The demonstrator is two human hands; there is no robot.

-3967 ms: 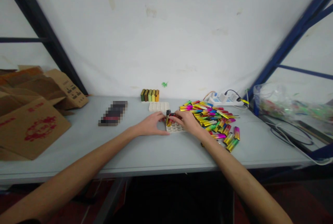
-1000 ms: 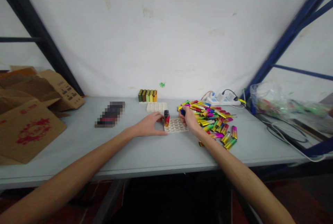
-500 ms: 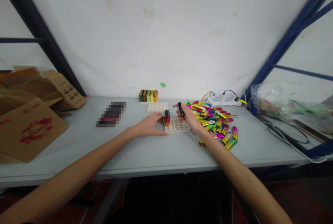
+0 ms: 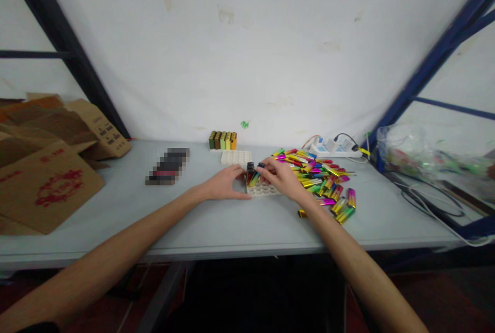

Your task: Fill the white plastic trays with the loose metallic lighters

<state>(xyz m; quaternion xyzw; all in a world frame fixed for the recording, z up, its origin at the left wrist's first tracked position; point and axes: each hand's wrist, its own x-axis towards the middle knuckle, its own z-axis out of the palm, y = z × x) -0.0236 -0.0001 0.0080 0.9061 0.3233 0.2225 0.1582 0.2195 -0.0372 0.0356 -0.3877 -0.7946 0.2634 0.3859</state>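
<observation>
The right hand (image 4: 277,172) is pinched nearly closed, with its thumb and fingertips on a lighter (image 4: 256,177). The lighter has a blue top and leans to one side. Half a second ago this hand was a bit farther right, holding a lighter with a blue end up near the pile. Now it has come left, over the near tray (image 4: 268,190), and its lighter is close beside the standing lighters (image 4: 249,167). I can't tell if they touch.

The left hand (image 4: 221,183) has not really moved. It is open in a wide curve at the left end of the near tray, with its thumb by the front corner. It grips no lighter, and I can't tell if its fingers touch the standing ones.

Just right of the right hand is the pile (image 4: 309,167), shiny and full of colors, looking much the same as before. Behind the hands lies the far tray (image 4: 236,157). Past that, a block of lighters (image 4: 223,140) stands in neat rows near the wall. Well to the left of the left hand are a blurred dark thing (image 4: 168,166) and brown boxes (image 4: 58,187).
</observation>
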